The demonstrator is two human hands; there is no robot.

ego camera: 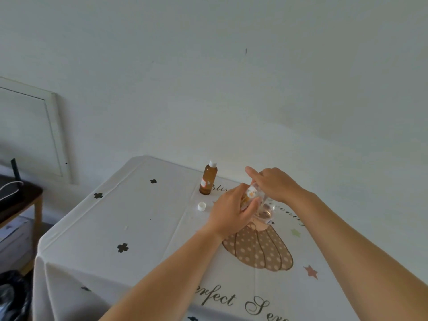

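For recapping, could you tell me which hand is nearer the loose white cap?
Left. The left hand sits just right of the white cap, gripping the clear bottle; the right hand is farther right, atop that bottle.

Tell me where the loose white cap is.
In the head view the white cap lies on the table, left of centre, just in front of the brown bottle and left of the left hand gripping the clear bottle.

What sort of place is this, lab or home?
Probably home: printed tablecloth, small wooden side table with cables, plain white wall. Left hand and right hand hold a clear bottle.
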